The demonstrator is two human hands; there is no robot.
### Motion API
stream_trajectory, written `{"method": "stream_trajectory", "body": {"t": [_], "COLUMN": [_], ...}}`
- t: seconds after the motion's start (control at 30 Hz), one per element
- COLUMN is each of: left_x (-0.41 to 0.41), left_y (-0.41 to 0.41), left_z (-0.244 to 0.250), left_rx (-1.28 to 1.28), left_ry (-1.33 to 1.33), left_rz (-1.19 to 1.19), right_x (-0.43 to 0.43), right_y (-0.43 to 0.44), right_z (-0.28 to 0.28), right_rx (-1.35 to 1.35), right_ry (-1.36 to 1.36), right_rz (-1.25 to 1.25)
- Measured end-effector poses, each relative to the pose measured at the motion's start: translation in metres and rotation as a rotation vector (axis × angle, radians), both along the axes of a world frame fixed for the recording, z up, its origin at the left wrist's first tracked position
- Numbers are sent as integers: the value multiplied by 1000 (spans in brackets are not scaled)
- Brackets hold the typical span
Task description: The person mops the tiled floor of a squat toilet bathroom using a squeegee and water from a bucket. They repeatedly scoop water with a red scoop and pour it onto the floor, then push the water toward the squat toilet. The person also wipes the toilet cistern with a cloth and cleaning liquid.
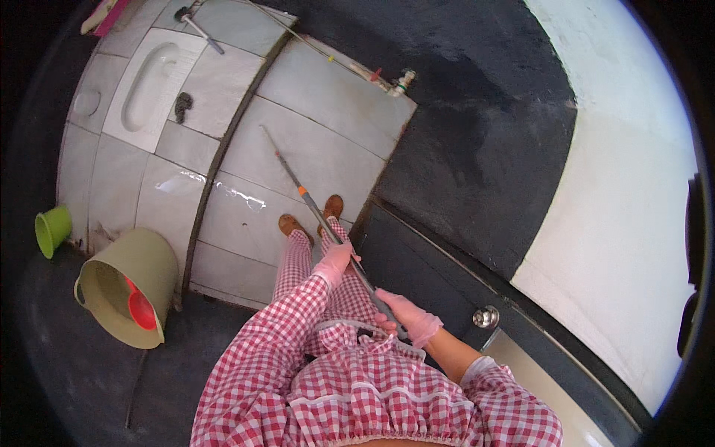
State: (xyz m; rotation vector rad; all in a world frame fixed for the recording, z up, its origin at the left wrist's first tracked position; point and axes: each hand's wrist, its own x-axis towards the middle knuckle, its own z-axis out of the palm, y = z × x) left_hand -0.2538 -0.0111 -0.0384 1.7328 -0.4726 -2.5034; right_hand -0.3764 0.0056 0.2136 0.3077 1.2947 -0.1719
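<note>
Both my hands wear pink gloves and grip one long grey pole [318, 215] with an orange collar. My left hand [336, 262] is closed around its middle, farther down toward the floor. Close to my waist, my right hand [406, 317] holds the thick grey grip near the upper end. The pole slants away past my brown shoes, and its thin pale far end [267, 136] is over the light floor tiles [318, 123]. I cannot tell what head it has or whether it touches the tiles.
Beyond a raised step edge [234, 120] lie a white squat toilet [153, 84], a long-handled brush [202, 32] and a dark scrubber [182, 106]. At left stand a large beige bucket [120, 279] holding a red dipper [142, 310], and a green bucket [54, 229]. A pipe tap [403, 84] and door knob [486, 317] are on the right.
</note>
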Motion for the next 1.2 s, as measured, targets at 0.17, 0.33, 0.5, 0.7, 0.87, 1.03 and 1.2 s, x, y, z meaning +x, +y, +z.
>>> {"method": "stream_trajectory", "body": {"t": [0.17,0.33,0.5,0.7,0.87,1.03,1.2], "left_x": [-16,-51,-9,21,63,93,107], "left_y": [-113,-211,-222,-119,11,27,111], "left_z": [24,-7,-112,-43,-60,-15,-67], "left_rx": [34,-395,-543,-905,-727,-668,-365], "left_ry": [92,-206,-404,-208,-299,-291,-429], "left_rz": [78,-224,-666,-1699,-1406,-1300,-823], "right_x": [16,12,54,65,63,43,74], "right_y": [-63,-177,-147,-46,-7,40,6], "right_z": [-36,-129,-166,-49,-13,-56,-51], "right_rx": [-219,-412,-721,-263,-80,-530,-177], "right_ry": [270,372,429,153,-51,38,-224], "right_rz": [107,141,416,431,533,979,853]}}
